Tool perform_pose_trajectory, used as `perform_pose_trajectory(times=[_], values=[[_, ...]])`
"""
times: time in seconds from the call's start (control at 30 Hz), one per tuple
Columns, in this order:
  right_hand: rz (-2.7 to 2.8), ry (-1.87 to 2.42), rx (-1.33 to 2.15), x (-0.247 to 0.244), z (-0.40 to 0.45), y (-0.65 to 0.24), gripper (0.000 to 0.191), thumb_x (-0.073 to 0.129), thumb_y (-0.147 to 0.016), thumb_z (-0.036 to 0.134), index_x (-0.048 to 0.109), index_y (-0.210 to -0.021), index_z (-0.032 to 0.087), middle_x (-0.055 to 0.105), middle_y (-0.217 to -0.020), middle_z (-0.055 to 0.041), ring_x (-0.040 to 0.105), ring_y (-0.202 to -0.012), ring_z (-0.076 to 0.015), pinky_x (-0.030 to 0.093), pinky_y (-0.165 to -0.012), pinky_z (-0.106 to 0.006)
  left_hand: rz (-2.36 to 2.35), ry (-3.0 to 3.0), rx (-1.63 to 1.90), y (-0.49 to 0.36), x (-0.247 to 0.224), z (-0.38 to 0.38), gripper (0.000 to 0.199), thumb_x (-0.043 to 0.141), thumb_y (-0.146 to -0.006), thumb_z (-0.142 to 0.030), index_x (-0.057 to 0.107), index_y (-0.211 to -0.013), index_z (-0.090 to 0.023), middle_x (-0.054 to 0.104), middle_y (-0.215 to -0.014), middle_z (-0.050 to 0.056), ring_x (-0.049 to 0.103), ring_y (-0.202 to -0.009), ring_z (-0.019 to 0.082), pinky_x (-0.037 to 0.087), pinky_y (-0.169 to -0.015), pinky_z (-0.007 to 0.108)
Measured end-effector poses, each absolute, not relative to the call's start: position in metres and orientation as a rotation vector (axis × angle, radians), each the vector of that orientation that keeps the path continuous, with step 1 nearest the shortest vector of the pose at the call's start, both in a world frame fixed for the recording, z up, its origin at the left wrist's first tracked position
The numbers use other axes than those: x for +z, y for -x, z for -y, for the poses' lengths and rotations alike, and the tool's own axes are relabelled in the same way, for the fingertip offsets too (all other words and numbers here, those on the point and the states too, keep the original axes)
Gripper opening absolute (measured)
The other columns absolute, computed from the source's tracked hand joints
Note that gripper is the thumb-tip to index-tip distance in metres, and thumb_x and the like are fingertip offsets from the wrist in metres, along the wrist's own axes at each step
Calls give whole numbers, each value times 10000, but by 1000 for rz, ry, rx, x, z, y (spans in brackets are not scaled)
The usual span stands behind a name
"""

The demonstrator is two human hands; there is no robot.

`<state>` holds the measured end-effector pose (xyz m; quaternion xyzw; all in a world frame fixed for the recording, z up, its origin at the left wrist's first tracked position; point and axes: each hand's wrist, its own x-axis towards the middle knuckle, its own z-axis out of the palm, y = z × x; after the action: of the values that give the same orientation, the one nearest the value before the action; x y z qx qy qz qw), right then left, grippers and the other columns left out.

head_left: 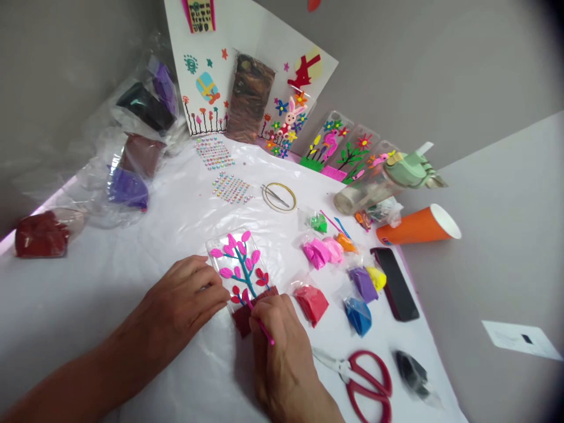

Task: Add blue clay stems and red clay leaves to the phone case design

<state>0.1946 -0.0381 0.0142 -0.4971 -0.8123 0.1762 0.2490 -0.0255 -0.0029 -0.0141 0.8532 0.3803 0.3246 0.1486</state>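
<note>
A clear phone case lies on the white-covered table, bearing a clay tree with a teal trunk and pink leaves, small red-leaved sprigs and a brown clay base. At its left edge rests my left hand, its fingers together and bent; whether anything is between them is hidden. My right hand pinches a pink modelling tool, whose tip touches the case by the lower left red sprig.
Bagged clay, red, blue and pink, lies right of the case. Red-handled scissors are near my right hand. A black phone, an orange cup and a bottle stand or lie farther right; gem sheets lie behind.
</note>
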Motion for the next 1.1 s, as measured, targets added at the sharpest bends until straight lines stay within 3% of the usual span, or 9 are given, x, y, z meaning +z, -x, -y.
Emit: perform_pose_trajectory(times=[0.17,0.23,0.33,0.47,0.93,1.1], values=[[2263,1321,539,22,45,-191,246,609,-1018,342,635,-1210,192,664,-1197,-79,675,-977,-199,600,-832,-383,-1084,-2438,889,27,-17,3,204,492,-1042,-202,671,-952,-235,684,-899,4,587,-951,203,458,-914,369],[2275,1311,555,24,46,-189,129,511,-1042,225,627,-1097,214,665,-1014,-49,650,-859,-185,587,-721,-338,-1093,-2420,865,27,-17,3,195,504,-1037,-217,676,-951,-247,692,-906,-3,592,-943,201,461,-931,378],[2281,1303,542,26,45,-188,294,360,-962,18,539,-1007,245,593,-854,-44,590,-788,-215,529,-614,-330,-1091,-2416,872,27,-16,3,228,482,-1043,-211,677,-932,-252,692,-883,-10,592,-912,193,459,-963,389],[2285,1264,469,30,43,-189,357,363,-848,-80,451,-1039,208,563,-882,-65,552,-820,-215,501,-671,-325,-1077,-2450,868,27,-14,2,250,453,-1058,-201,670,-940,-239,683,-883,-6,578,-914,191,432,-1001,394],[2366,1207,440,29,43,-185,332,365,-841,-70,478,-1019,187,548,-863,-76,522,-840,-238,484,-683,-336,-1077,-2427,875,24,-14,3,261,448,-1060,-193,663,-916,-222,666,-866,-2,565,-911,194,424,-983,394],[2200,1199,490,35,41,-187,270,387,-930,-39,486,-1064,174,561,-899,-68,530,-802,-196,489,-715,-311,-1104,-2408,917,22,-11,3,294,424,-1062,-178,665,-901,-227,654,-827,-6,572,-895,196,433,-948,390]])
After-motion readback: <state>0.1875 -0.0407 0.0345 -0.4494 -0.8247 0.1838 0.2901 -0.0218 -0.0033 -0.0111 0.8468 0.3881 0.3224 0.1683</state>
